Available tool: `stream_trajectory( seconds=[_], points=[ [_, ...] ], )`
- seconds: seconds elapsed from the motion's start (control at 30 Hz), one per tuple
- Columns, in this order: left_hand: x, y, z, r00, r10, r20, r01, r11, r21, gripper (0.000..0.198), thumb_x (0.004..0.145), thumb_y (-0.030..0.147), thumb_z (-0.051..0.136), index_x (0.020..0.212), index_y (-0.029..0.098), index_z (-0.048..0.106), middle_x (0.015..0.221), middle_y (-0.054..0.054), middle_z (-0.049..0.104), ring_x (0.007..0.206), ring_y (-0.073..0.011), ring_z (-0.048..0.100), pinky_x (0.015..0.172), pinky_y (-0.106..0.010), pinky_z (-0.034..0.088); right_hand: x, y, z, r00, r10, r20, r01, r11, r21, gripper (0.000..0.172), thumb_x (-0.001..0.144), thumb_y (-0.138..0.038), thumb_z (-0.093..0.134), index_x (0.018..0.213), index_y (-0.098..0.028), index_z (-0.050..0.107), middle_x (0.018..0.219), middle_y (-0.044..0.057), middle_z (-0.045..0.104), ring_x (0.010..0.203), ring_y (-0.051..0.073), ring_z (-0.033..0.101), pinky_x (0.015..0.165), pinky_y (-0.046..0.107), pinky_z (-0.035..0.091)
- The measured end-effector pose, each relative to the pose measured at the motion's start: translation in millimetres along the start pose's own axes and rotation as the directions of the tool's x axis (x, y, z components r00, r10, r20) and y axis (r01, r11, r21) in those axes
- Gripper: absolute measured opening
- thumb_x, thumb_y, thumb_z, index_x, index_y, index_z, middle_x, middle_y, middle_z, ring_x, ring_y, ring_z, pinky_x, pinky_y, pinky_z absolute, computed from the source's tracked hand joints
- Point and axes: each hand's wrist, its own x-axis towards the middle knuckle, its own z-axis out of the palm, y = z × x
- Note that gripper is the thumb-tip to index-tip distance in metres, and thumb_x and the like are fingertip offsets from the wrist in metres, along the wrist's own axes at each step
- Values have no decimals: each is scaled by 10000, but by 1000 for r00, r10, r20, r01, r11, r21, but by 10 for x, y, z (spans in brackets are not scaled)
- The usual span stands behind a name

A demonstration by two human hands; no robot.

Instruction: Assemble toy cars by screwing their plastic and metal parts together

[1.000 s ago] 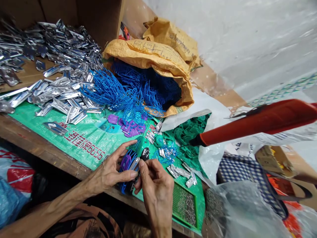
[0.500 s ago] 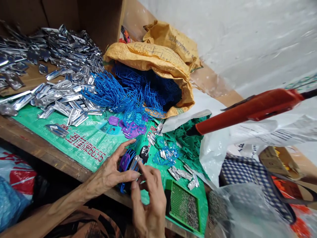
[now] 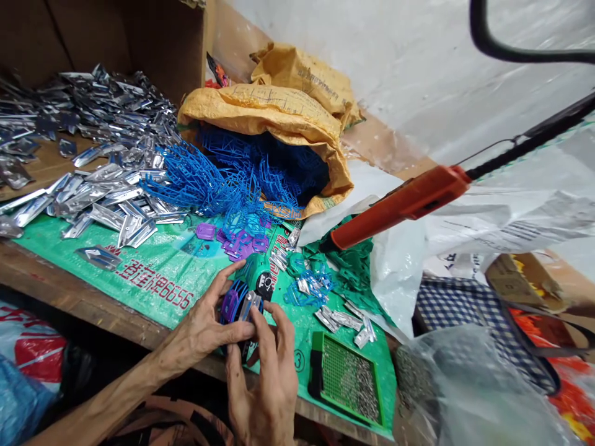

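Left grip [image 3: 203,327]: my fingers are wrapped around a blue plastic bundle [image 3: 237,292], held just above the near edge of the table [image 3: 69,286].
Right grip [image 3: 267,378]: my fingertips pinch a silver metal clip [image 3: 250,305] against the bundle.
Purple piece [image 3: 229,305]: sits on the bundle's front.
Green tray [image 3: 346,379]: lies just right of my hands.

The left forearm [image 3: 116,396] comes in bare from the lower left, sinewy, its wrist bent slightly; the left hand [image 3: 207,325] is turned palm inward, index finger stretched straight up and away, thumb pressed flat across toward the other hand, the remaining fingers curled behind in a grip; the right hand [image 3: 264,387] rises from below, back to the camera, fingers [image 3: 274,328] pointing up and held close together, their tips meeting the left thumb.
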Motion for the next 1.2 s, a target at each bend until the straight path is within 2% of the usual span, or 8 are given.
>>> stream_trajectory(
  seconds=[0.17,0.3,0.53,0.7,0.8,0.93,1.07,1.2],
  points=[
    [-33,37,2,999,-44,-2,44,998,-41,1040,782,500,839,1623,356,243,1347,-69,631,1240,-321,604,1085,-406,454,39,-121,79,996,-22,-85,18,999,-47,485,941,-145,559,1425,-176,551,1386,210,599,1255,299,656,866,396,664],
    [-38,68,13,994,-62,-86,55,994,-91,889,873,504,749,1611,381,270,1482,-60,571,1407,-330,497,1168,-430,382,109,-172,100,983,-78,-167,61,992,-107,414,921,-75,567,1327,-143,613,1317,193,666,1233,272,670,932,388,636],
    [10,45,42,988,-38,-147,16,989,-145,970,818,447,832,1599,368,261,1472,-74,592,1319,-296,588,1126,-403,433,149,-89,133,959,-212,-190,152,946,-287,313,890,-27,624,1185,-115,674,1143,194,730,1041,252,724,810,374,645],
    [22,-34,24,978,-24,-207,-7,990,-144,942,788,458,859,1571,363,344,1528,-76,546,1478,-330,425,1219,-432,328,230,-62,63,920,-324,-219,248,916,-314,203,925,-44,607,1098,-78,707,1051,196,750,957,241,734,764,369,646],
    [24,-41,20,978,-23,-206,-7,989,-145,958,789,455,863,1576,377,324,1503,-75,566,1443,-318,476,1216,-434,343,237,-46,3,923,-347,-163,286,906,-312,194,928,-53,618,1099,-73,709,1054,197,754,951,236,742,775,352,651],
    [23,-53,11,981,-17,-193,-9,991,-136,988,785,465,866,1588,377,297,1514,-91,553,1423,-325,503,1226,-462,331,201,-15,11,940,-300,-160,258,937,-236,278,949,-77,588,1196,-131,704,1100,176,733,990,221,754,762,294,661],
    [16,-76,6,973,-54,-226,27,992,-121,1009,753,503,878,1584,372,320,1596,-102,463,1540,-343,329,1270,-496,236,231,10,-2,963,-112,-246,115,993,-4,354,924,-33,586,1191,-219,726,1104,117,732,957,186,764,769,273,659],
    [17,-53,23,971,-53,-234,28,994,-109,1043,751,511,877,1602,345,296,1521,-111,548,1531,-324,352,1230,-438,334,305,55,-133,990,-89,-111,99,991,87,359,883,-37,663,1170,-236,746,1072,87,763,936,177,777,787,254,652]
  ],
)
